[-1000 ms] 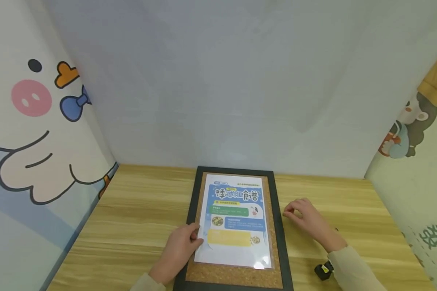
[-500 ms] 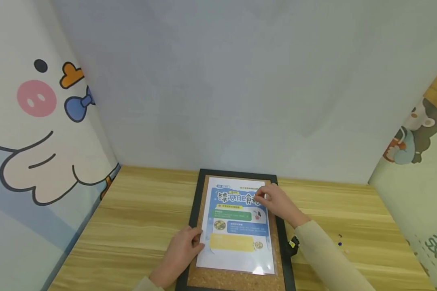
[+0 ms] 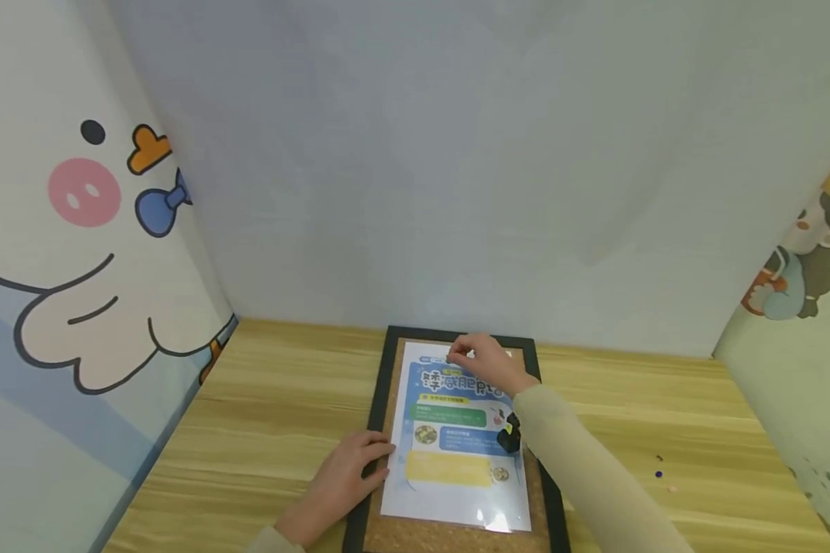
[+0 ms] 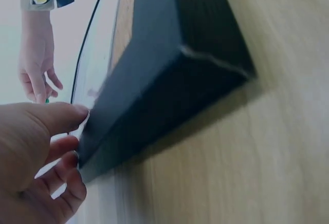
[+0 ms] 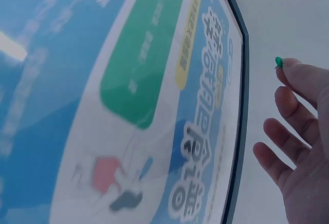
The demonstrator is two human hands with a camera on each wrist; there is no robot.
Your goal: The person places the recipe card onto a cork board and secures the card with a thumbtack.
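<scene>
A laminated poster (image 3: 449, 503) with blue, green and yellow panels lies on a cork board (image 3: 415, 536) with a black frame (image 3: 380, 399). Between thumb and forefinger, my right hand (image 3: 487, 362) pinches a small green thumbtack (image 5: 278, 62), its short point showing in the right wrist view. That hand is over the poster's upper part. My left hand (image 3: 346, 472) rests at the left side of the frame, fingertips at the poster's left edge with fingers relaxed. In the left wrist view, the left thumb and fingers are by the frame's dark edge (image 4: 154, 75).
On the wooden table (image 3: 283, 392), right of the board, lie a blue tack (image 3: 659, 474), a pale pink one (image 3: 672, 489) and a small dark piece (image 3: 659, 458). A plain curtain (image 3: 415, 192) stands behind, with printed cartoon panels on both sides.
My right hand has moved left from the table beside the board to above the poster's upper part. The left hand stays by the left edge, its fingers slightly more spread.
</scene>
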